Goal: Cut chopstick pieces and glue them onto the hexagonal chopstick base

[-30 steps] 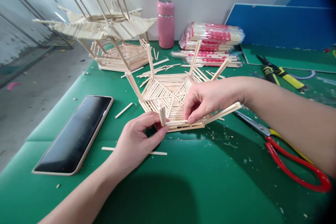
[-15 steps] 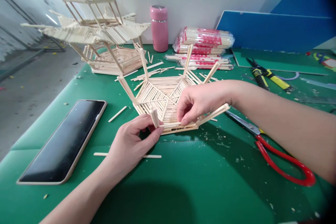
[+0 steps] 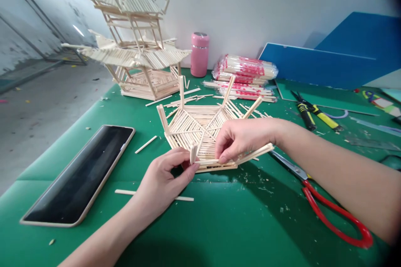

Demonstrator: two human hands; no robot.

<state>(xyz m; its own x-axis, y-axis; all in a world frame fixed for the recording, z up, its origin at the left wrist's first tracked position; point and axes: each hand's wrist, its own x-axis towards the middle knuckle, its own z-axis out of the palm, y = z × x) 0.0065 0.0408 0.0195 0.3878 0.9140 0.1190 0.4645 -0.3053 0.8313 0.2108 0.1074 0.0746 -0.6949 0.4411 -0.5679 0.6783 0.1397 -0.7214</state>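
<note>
A six-sided base of pale wooden sticks [image 3: 194, 131] lies on the green table, with stick posts rising at its corners. At its near left corner, my left hand [image 3: 172, 173] pinches a short upright post [image 3: 193, 153] between thumb and fingers. My right hand [image 3: 234, 139] reaches over the base from the right; its thumb and fingertips are closed on a thin stick [image 3: 208, 161] lying along the near edge. Beside that hand, another post [image 3: 255, 153] leans outward at the near right corner. A loose stick [image 3: 184, 198] passes beneath my left wrist.
A phone [image 3: 79, 175] lies left on the green table [image 3: 238, 225]. Red-handled scissors [image 3: 336, 212] and yellow-black pliers [image 3: 322, 117] are right. Behind stand a stick pagoda [image 3: 144, 56], a pink bottle [image 3: 199, 55], wrapped stick bundles [image 3: 246, 71] and a blue board [image 3: 313, 64].
The camera view has tilted upward, so everything sits lower in the picture and more of the pagoda's roof shows. Both hands keep nearly the same hold on the base.
</note>
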